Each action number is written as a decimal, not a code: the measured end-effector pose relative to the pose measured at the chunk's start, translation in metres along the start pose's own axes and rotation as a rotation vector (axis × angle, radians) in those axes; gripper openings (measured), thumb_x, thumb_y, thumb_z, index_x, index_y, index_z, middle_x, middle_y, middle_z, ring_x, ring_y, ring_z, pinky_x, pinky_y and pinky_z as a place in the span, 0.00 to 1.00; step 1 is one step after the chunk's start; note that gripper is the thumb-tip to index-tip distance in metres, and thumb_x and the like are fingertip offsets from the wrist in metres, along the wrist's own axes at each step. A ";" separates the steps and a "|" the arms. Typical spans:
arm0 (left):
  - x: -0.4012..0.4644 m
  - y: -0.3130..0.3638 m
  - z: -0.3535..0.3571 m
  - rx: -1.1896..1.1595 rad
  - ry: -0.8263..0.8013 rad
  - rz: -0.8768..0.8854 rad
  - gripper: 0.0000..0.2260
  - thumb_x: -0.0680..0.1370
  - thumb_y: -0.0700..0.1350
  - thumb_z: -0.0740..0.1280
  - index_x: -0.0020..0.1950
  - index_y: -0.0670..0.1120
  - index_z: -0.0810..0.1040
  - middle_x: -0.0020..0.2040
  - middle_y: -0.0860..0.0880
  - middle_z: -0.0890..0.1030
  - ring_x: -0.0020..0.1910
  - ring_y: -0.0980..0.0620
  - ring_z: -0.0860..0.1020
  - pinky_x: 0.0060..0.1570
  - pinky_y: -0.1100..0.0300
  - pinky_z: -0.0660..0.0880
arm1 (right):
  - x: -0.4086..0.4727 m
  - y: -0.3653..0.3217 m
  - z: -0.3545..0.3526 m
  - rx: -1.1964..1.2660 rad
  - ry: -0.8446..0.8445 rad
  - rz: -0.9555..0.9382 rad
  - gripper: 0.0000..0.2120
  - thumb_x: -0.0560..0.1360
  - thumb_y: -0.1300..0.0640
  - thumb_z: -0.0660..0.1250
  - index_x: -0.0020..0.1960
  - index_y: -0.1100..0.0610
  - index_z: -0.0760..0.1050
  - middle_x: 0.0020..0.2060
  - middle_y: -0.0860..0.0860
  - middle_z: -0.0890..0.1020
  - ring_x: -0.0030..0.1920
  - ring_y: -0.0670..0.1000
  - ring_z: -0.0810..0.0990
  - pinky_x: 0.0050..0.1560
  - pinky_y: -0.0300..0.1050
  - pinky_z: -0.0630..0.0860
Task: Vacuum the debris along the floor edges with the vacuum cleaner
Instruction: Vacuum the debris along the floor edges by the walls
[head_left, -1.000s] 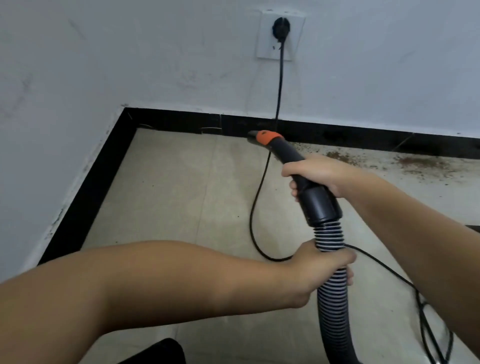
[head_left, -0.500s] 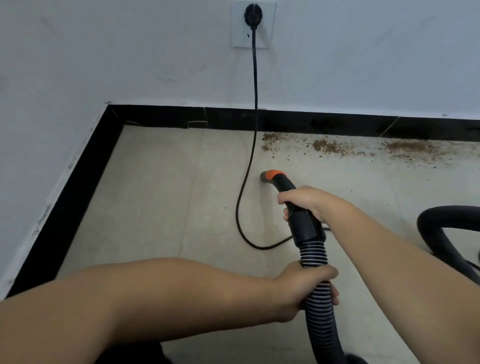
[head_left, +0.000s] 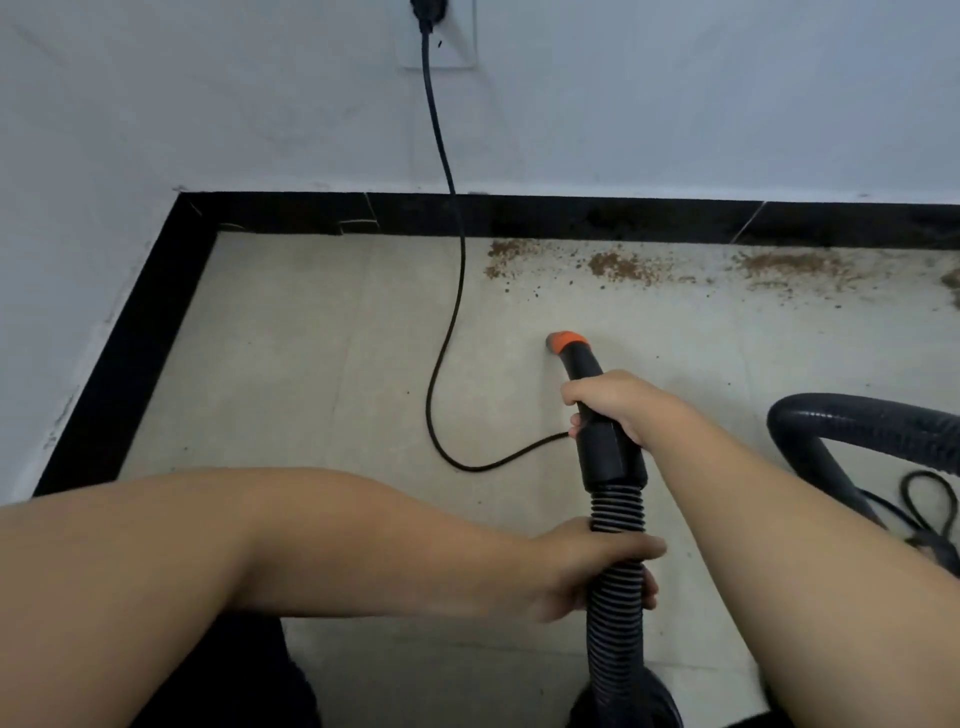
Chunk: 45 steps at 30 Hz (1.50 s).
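Debris (head_left: 623, 265) lies in several patches by one baseboard (head_left: 571, 218); two hands, right (head_left: 608, 405) and left (head_left: 582, 566), grip one hose (head_left: 615, 499).

Compared with a second ago, the orange-tipped black plastic vacuum nozzle (head_left: 569, 345) now sits lower and nearer the person, well short of the black baseboard (head_left: 571, 221) it pointed at before. It no longer covers the scattered brown debris (head_left: 618, 266), which shows fully along the floor edge. The right hand (head_left: 613, 408) gripping the nozzle and the left hand (head_left: 587, 569) gripping the ribbed black hose (head_left: 618, 519) have pulled back with it. A black hose loop (head_left: 852, 431) has appeared at right.
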<state>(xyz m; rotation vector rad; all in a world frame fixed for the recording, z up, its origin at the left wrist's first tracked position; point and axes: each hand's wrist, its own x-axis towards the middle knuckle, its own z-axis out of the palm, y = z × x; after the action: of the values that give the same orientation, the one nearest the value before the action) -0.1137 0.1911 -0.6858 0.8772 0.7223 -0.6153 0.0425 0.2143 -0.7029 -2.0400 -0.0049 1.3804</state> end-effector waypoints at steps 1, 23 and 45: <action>-0.001 0.003 0.005 0.006 0.002 -0.015 0.06 0.78 0.47 0.66 0.45 0.46 0.73 0.37 0.48 0.79 0.38 0.53 0.79 0.46 0.59 0.77 | -0.001 0.003 -0.007 0.029 0.004 0.002 0.07 0.72 0.64 0.65 0.47 0.61 0.67 0.24 0.56 0.78 0.22 0.51 0.78 0.28 0.42 0.77; 0.052 -0.007 0.056 0.082 -0.016 -0.039 0.06 0.77 0.44 0.67 0.42 0.45 0.72 0.35 0.47 0.77 0.30 0.51 0.76 0.29 0.64 0.76 | -0.013 0.070 -0.087 0.251 0.258 0.102 0.07 0.72 0.62 0.67 0.46 0.60 0.69 0.22 0.53 0.79 0.22 0.50 0.80 0.26 0.41 0.76; 0.009 0.053 -0.065 -0.039 0.080 -0.113 0.17 0.78 0.45 0.67 0.64 0.42 0.71 0.50 0.42 0.78 0.47 0.45 0.78 0.59 0.49 0.75 | 0.037 -0.058 0.038 0.024 -0.054 -0.072 0.08 0.73 0.63 0.66 0.47 0.61 0.66 0.30 0.57 0.78 0.20 0.51 0.78 0.25 0.42 0.76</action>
<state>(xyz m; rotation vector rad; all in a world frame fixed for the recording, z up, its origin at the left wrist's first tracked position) -0.0889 0.2710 -0.6969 0.8326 0.8578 -0.6674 0.0478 0.2925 -0.7117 -1.9635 -0.0840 1.3842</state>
